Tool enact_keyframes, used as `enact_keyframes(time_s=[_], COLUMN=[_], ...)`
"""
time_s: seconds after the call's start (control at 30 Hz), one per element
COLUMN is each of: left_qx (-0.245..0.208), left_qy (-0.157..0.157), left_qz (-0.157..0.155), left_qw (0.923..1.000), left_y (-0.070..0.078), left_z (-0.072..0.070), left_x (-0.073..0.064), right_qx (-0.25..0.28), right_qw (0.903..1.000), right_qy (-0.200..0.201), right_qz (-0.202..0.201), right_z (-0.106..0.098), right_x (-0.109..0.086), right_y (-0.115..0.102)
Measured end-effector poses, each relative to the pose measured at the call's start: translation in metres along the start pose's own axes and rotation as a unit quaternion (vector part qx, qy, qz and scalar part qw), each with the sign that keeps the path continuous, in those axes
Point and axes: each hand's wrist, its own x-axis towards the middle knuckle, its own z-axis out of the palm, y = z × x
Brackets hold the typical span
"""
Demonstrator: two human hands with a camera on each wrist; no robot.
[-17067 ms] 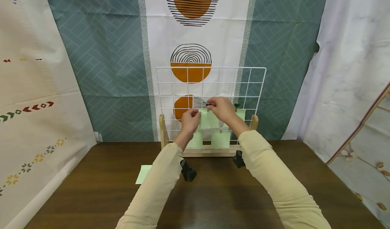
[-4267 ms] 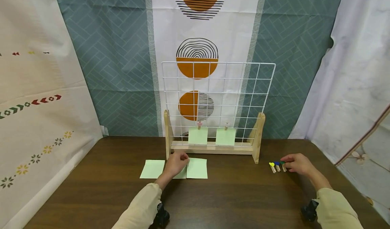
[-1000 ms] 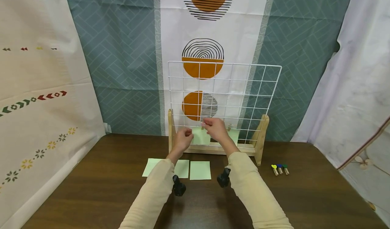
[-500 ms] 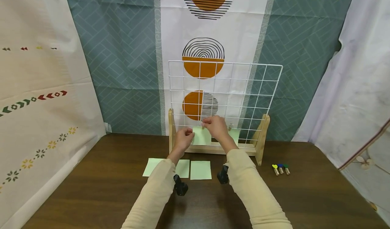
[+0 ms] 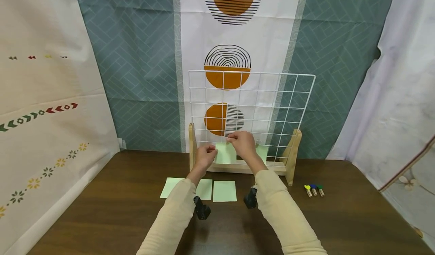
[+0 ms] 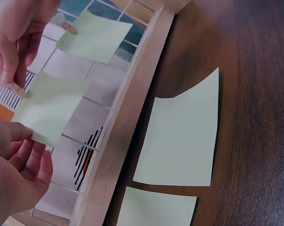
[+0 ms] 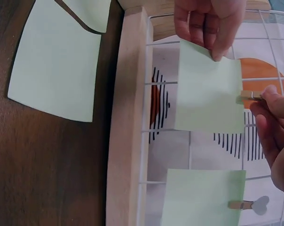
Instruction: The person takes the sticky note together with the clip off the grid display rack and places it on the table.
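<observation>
I judge the green sheet (image 5: 225,154) to be very light and thin, probably paper: it should bend easily and could crease if it is pressed hard. For this reason I would take hold of it softly at a side edge, where the left grip (image 5: 205,157) has it now, thumb in front, pinching lightly. The sheet lies just to the right of this grip, upright against the white wire grid (image 5: 252,72). The right grip (image 5: 244,143) is above the sheet and somewhat to its right; it pinches the far end of a small wooden clip (image 7: 250,95), whose other end overlaps the top edge of the sheet. Whether the clip also catches a wire, I cannot tell. I expect the clip to be stiff and springy, best held by that far end.

To the right of the right grip, a second sheet (image 7: 205,197) hangs from a heart clip (image 7: 261,205). Nearer to me than both grips, three loose sheets (image 5: 224,191) lie on the surface (image 5: 112,209); well to the right of them are three coloured clips (image 5: 308,190).
</observation>
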Motion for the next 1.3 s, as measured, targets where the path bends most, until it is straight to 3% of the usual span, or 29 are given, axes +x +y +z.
enact_keyframes(time_s=[0.27,0.53,0.67,0.97,1.3], left_qx=[-0.033,-0.069,-0.081,-0.090,-0.124], left_qy=[-0.006,-0.027,-0.044,-0.078,-0.128], left_qz=[-0.027,-0.056,-0.063,-0.068,-0.097], left_qw=[0.9991,0.9957,0.9938,0.9906,0.9792], left_y=[-0.004,-0.008,-0.010,-0.013,-0.007], left_z=[-0.003,-0.008,-0.013,-0.024,-0.021], left_x=[-0.001,-0.007,-0.010,-0.018,-0.035], right_qx=[0.088,0.131,0.122,0.085,0.064], right_qw=[0.9960,0.9912,0.9923,0.9945,0.9966], right_qy=[-0.016,0.004,-0.003,-0.060,-0.049], right_qz=[0.002,-0.017,-0.018,-0.005,-0.016], right_z=[-0.003,-0.009,-0.018,-0.042,-0.062], right_x=[-0.008,-0.020,-0.023,-0.034,-0.047], right_y=[0.002,0.013,0.020,0.038,0.071])
